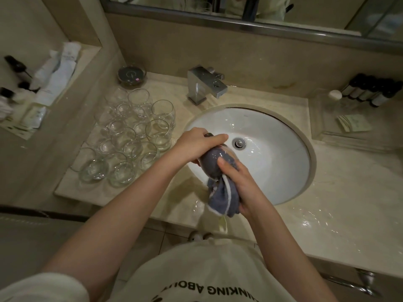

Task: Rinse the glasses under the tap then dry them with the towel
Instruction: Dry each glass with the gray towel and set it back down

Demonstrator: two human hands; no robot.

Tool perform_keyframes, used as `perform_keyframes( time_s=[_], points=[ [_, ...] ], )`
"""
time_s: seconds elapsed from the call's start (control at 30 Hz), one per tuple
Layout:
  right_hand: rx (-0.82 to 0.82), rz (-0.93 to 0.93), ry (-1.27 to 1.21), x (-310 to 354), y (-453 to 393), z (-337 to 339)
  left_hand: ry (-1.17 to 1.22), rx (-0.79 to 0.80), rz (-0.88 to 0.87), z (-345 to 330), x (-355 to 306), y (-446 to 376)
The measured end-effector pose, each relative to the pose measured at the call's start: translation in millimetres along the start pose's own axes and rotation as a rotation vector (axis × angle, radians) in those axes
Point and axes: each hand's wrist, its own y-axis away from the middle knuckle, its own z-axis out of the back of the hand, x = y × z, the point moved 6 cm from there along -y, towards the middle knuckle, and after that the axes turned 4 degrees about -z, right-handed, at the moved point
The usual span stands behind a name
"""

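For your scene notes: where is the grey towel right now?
In the head view, the grey towel is centre frame over the sink's near-left rim, stuffed into a glass between both hands.

Occlusions from my feed:
glass [226, 152] mostly hidden by towel [220, 199] and hands; shelf items [54, 73] blurred, labels unreadable.

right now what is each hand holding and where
The left hand grips a glass round its body. The right hand holds the towel by its bunched end, the rest stuffed into the glass.
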Motion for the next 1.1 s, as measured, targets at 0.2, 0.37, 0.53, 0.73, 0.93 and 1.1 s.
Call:
perform_keyframes(
  time_s=[0.2, 0.37, 0.53, 0.73, 0.93, 1.1],
  points=[
    [0.111, -0.378, -0.429, -14.6, 7.8, -10.2, 0.349, -0.075, -0.447, 1.2, 4.9, 8.9],
    [0.066, -0.062, -0.175, -1.7, 0.4, -8.4, 0.522, 0.141, 0.029, -6.1, 23.0, 8.6],
    [0.068, -0.048, -0.088, -2.4, 1.0, -17.2, 0.335, 0.095, 0.039, 5.2, 26.6, 11.8],
    [0.113, -0.349, -0.302, -12.4, 7.3, -20.4, 0.566, 0.034, -0.237, 13.9, 34.5, 21.4],
    [0.133, -0.146, -0.042, -5.3, 6.7, -36.5, 0.481, 0.208, 0.081, 11.0, 52.3, 30.5],
    [0.092, -0.215, -0.049, -6.3, 12.0, -44.0, 0.415, 0.115, 0.032, 16.7, 63.3, 36.9]
  ],
)
